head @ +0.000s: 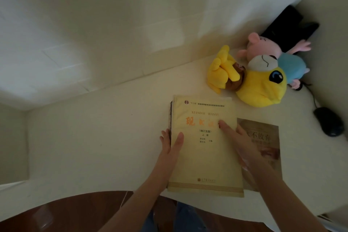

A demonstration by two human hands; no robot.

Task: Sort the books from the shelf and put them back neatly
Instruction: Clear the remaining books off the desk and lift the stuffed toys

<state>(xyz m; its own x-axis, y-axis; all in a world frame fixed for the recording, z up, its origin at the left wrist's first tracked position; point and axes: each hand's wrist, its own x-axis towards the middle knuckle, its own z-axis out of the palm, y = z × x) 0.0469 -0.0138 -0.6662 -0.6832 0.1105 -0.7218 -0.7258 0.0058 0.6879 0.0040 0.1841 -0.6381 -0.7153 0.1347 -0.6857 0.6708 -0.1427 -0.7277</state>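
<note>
A: Where's the stack [204, 158] sitting?
B: Near the desk's [94, 137] front edge, brown book [263, 137] lying just beside it. Left hand [170, 147] is gripping its left edge, right hand [243, 147] its right. Sorting's prob. ongoing; shelving's still pending.

Yellow book [205, 156]: soft cover, orange title, face up, topping a small stack [171, 117] flat on the counter [94, 137], held between left grip [169, 149] and right grip [243, 145].
Brown book [263, 137]: face up, flat, partly under the right grip, apparently touching the stack.
</note>
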